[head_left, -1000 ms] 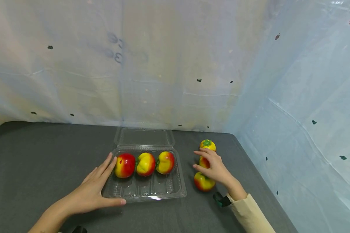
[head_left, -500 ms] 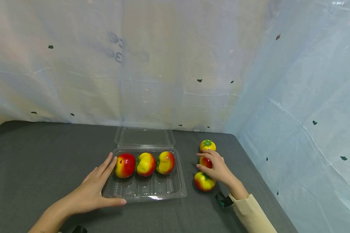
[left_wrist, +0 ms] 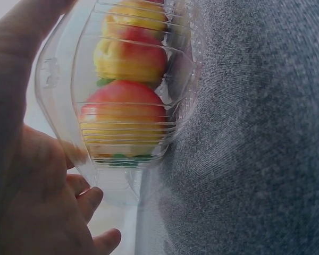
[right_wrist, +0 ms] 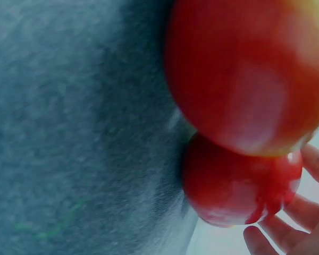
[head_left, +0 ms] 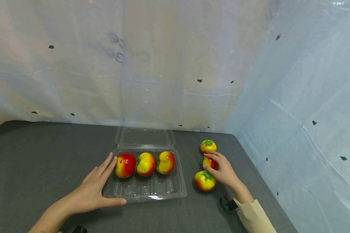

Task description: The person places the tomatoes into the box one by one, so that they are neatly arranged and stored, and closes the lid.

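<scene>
An open clear plastic clamshell box (head_left: pixel 172 187) holds three red-and-yellow fruits, smooth and tomato-like, in its back row. One of them, the leftmost fruit (head_left: pixel 125 165), is nearest my left hand (head_left: pixel 91 191). That hand rests against the box's left side, fingers straight, thumb spread along the front edge; the left wrist view shows its fingers at the clear wall (left_wrist: pixel 58 106). To the right, my right hand (head_left: pixel 224 170) curls thumb and fingers round the middle fruit (head_left: pixel 211 162) of a column of three, its green calyx facing left. In the right wrist view, fingers touch that fruit (right_wrist: pixel 239 183).
The far fruit (head_left: pixel 208 146) and near fruit (head_left: pixel 204 181) of the column stand close to the right hand, calyxes showing. The box's lid (head_left: pixel 145 137) lies folded back. Plastic sheeting (head_left: pixel 163 81) rises behind and right of the dark grey table (head_left: pixel 46 155).
My right hand has moved slightly right, and the middle fruit has shifted and turned with it, its green calyx now visible on the left. My left hand and the box have stayed still.
</scene>
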The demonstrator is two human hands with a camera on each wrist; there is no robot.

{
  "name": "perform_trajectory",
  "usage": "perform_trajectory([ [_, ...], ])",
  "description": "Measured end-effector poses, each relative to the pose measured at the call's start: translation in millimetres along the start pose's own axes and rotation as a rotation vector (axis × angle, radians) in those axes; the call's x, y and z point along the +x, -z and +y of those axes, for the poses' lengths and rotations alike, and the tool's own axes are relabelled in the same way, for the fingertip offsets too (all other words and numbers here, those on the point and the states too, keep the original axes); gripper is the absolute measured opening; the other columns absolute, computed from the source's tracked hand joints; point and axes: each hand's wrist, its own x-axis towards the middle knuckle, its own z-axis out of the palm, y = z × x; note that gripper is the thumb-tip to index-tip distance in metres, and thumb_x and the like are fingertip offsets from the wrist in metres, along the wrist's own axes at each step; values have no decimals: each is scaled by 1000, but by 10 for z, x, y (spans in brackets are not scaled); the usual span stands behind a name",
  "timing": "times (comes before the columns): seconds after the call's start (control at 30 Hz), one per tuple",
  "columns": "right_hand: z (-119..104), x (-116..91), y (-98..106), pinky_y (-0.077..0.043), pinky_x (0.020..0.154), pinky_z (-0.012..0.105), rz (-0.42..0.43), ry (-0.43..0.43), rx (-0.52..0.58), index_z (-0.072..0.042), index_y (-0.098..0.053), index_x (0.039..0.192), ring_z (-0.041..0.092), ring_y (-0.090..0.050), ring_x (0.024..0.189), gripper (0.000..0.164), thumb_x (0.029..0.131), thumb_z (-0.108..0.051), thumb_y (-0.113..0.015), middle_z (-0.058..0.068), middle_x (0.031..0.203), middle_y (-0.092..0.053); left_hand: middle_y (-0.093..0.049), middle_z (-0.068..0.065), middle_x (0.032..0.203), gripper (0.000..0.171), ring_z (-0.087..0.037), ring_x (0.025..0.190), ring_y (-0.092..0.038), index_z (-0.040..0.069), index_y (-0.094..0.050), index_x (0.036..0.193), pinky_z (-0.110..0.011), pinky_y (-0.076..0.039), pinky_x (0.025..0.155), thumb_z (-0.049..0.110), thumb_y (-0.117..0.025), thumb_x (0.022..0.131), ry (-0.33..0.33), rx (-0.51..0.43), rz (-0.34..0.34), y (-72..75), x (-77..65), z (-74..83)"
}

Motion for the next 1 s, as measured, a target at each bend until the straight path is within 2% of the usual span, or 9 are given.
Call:
perform_trajectory([
  [0.33, 94, -65, 21, -40, 99, 61, 28, -67, 63, -7, -56, 132, 41, -46, 126, 51, 87, -26, -71, 21, 139, -48, 7, -9, 162, 122, -52, 140, -13, 19, -4, 156, -73, -9, 105, 60, -77, 68, 2, -10, -4, -6, 2, -8],
  [0.63, 165, -103, 32, -50, 85, 45, 70, -104, 99, -9, -57, 130, 27, -57, 106, 49, 86, -23, -73, 15, 130, -54, 6, -9, 162, 122, -52, 140, -13, 18, -5, 156, -72, -10, 106, 61, -77, 67, 2, -1, -1, -4, 7, -12],
  [0.83, 197, -103, 33, -51, 89, 46, 69, -154, 113, -9, -57, 130, 28, -57, 106, 52, 84, -23, -75, 16, 128, -54, 6, -9, 162, 122, -51, 141, -13, 18, -5, 156, -72, -10, 106, 60, -77, 67, -9, -1, 6, -12, 1, -15],
  [1.0, 203, -102, 30, -50, 90, 48, 70, -161, 118, -8, -57, 129, 30, -56, 107, 51, 83, -23, -76, 17, 129, -54, 5, -9, 162, 122, -51, 141, -14, 18, -5, 156, -72, -11, 106, 60, -77, 67, -11, 2, 8, -12, 1, -16],
])
